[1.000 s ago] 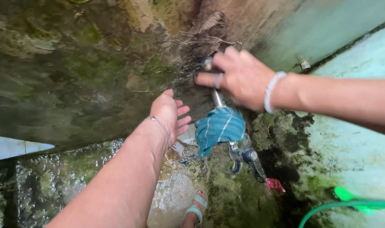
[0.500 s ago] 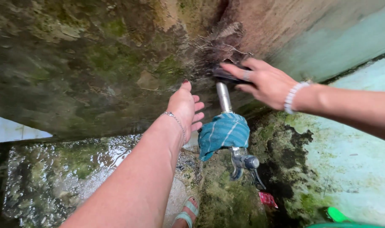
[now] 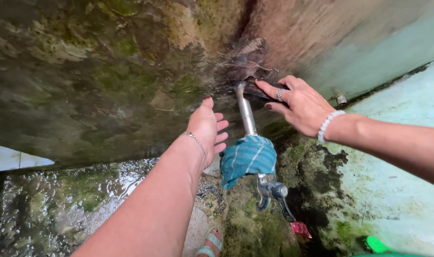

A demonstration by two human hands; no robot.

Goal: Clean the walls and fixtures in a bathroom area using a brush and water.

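A metal pipe (image 3: 246, 114) runs down a mossy wall (image 3: 83, 81). At its top sits a dark tap handle (image 3: 253, 88), and my right hand (image 3: 300, 107) grips it with fingers over it and thumb under. A blue striped cloth (image 3: 249, 156) is wrapped around the pipe lower down, above a metal tap (image 3: 270, 192). My left hand (image 3: 207, 126) is held open just left of the pipe, palm towards the cloth, holding nothing.
Wet, algae-covered ground (image 3: 59, 204) spreads below on the left. My foot in a pale sandal (image 3: 211, 245) stands under the tap. A small red object (image 3: 301, 229) lies by the tap, and a green hose (image 3: 376, 245) shows at the bottom right.
My right hand has turned on the dark handle, going from a closed fist over the pipe top to fingers laid along the handle. My left hand stays open beside the pipe.
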